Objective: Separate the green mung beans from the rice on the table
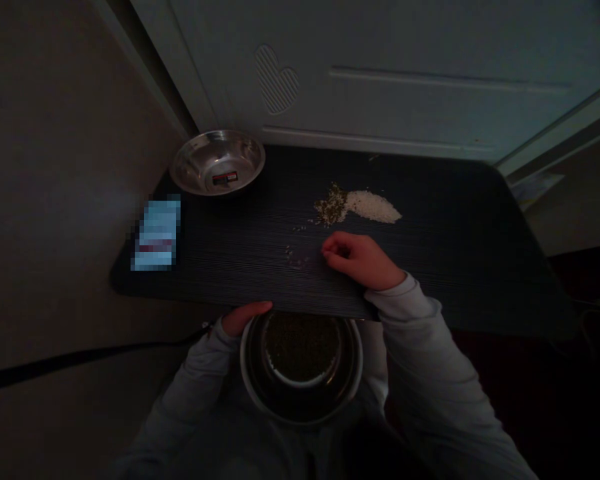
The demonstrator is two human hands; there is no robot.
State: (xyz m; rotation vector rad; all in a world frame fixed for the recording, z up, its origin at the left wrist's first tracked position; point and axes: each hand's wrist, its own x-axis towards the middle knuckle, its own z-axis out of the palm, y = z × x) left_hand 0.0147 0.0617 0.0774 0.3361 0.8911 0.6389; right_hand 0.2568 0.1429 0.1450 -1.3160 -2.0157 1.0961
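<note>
My right hand [363, 260] hovers over or rests on the dark table, its fingers curled with the thumb against them. Whatever the fingertips may hold is too dark to make out. Just beyond it lie a heap of white rice grains [375, 207] and, touching it on the left, a mixed heap of dark and pale grains [331, 205]. A few loose grains [296, 259] are scattered left of the fingers. My left hand [245, 317] is at the front edge, thumb stretched along it, other fingers hidden. Beside it, a bowl [360, 360] with dark fine contents [303, 347] sits at my lap.
A shiny metal bowl [190, 160] with a small dark label stands at the table's back left. In front of it lies a lit phone [156, 233], its screen blurred. The dark table [460, 253] backs against a white door [405, 40]. A black strap [105, 353] runs off left.
</note>
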